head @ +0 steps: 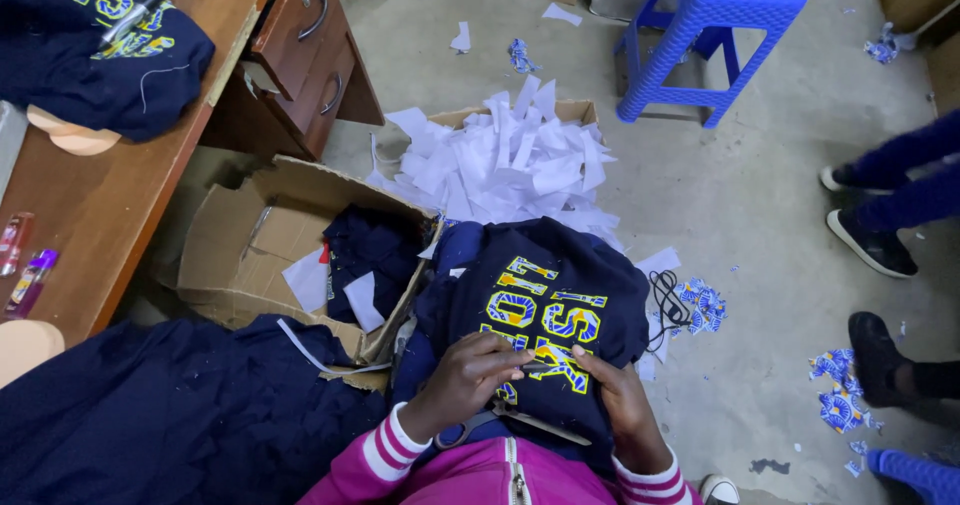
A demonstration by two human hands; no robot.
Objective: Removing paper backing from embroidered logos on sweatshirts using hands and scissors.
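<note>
Navy garment (540,305) is lying draped over the lap. Left hand (470,375) is pinching something thin at the yellow-and-blue lettering (540,315), fingers nearly closed; right hand (620,390) is pressing flat, fingers extended, grasping nothing. Advisable: keep cloth taut, pick slowly.

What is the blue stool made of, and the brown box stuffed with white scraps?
The blue stool looks like moulded plastic: one even colour with a woven pattern pressed into its seat and legs. The brown box looks like matt cardboard, its flaps bent and creased. The white scraps seem to be thin cut paper.
</note>
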